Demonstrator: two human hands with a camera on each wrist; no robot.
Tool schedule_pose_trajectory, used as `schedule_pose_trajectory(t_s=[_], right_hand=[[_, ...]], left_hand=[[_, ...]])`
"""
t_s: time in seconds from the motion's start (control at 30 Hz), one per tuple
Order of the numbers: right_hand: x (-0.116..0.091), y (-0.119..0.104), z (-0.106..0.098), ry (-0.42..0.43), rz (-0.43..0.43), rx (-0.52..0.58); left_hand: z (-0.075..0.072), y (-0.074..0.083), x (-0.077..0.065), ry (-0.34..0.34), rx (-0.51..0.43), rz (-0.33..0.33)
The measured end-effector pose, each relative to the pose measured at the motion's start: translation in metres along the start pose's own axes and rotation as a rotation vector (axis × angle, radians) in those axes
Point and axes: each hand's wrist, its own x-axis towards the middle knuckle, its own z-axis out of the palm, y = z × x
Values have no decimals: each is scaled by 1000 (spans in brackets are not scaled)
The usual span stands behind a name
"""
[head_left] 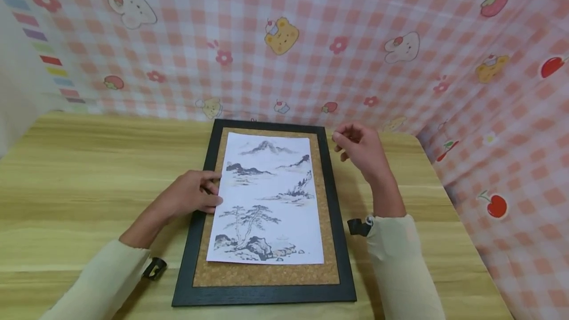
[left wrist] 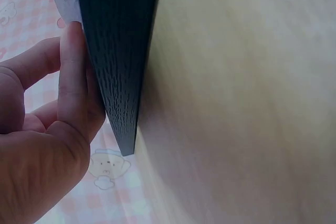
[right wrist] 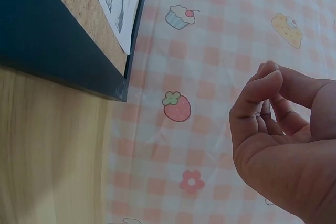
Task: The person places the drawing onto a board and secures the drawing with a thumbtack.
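Observation:
A sheet of white paper (head_left: 266, 196) printed with an ink landscape of mountains, pines and rocks lies on a cork board (head_left: 266, 276). Around the cork runs a black wooden frame (head_left: 262, 296). My left hand (head_left: 193, 191) rests over the frame's left side, its thumb and a fingertip at the paper's left edge. In the left wrist view the fingers (left wrist: 72, 77) lie alongside the black frame. My right hand (head_left: 362, 149) is raised beside the frame's upper right corner, thumb and index fingertips together. Nothing shows between those fingertips in the right wrist view.
The board lies on a light wood-grain table (head_left: 98, 162). Behind it and to the right hangs a pink checked cloth (head_left: 186, 28) with cartoon prints. A small black device (head_left: 154, 268) is on the left wrist, another black device (head_left: 359, 227) on the right.

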Motion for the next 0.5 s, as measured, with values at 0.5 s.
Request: schedule_pose_trajectory(t_s=[0.5], right_hand=[[6, -2, 14, -29, -13, 48]], left_hand=[[3, 2, 1, 22, 51, -6]])
